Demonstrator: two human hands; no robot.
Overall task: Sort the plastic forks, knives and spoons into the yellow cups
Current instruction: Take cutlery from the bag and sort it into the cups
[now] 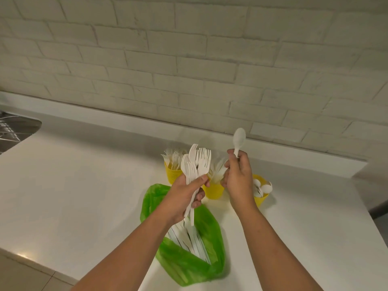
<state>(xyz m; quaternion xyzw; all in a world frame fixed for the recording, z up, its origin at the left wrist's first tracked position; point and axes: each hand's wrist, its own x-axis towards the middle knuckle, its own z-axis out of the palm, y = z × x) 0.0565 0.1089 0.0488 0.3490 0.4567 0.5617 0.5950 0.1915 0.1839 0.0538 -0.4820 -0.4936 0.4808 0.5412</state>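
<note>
The green plastic bag [184,266] lies open on the white desk [84,185] with white cutlery [192,238] inside. Above the bag's far end, the left hand [184,196] grips a bunch of plastic forks [196,164], tines up. To the right of it the right hand [239,177] pinches a single spoon [239,140] by its handle, bowl up. Beyond the bag stand three yellow cups: a fork cup [172,174], a middle cup [213,190] whose contents are blurred, and a spoon cup [262,199] at the right.
</note>
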